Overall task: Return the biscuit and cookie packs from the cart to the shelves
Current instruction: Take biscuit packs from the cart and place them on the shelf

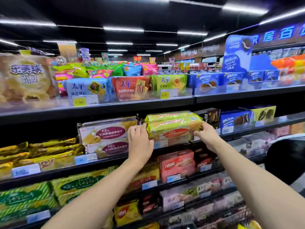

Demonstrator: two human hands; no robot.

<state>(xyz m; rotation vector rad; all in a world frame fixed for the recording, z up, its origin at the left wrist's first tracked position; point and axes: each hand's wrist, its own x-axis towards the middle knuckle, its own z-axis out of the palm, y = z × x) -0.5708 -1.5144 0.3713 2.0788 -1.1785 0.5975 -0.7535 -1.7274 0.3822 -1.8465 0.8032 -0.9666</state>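
Observation:
A yellow-green biscuit pack (174,128) with a red oval label sits at the front of the second shelf (115,160), under another pack of the same kind. My left hand (140,142) holds its left end, fingers curled against the wrapper. My right hand (206,136) grips its right end. Both arms reach up from the bottom of the view. Left of it stand white packs (104,134) with maroon labels. The cart is out of sight.
The top shelf (99,109) carries blue, red and green cracker bags and blue cookie boxes (208,83). Red wafer boxes (176,164) sit one shelf below my hands. Gold packs (41,151) lie at the left. A dark rounded object (285,157) is at the right edge.

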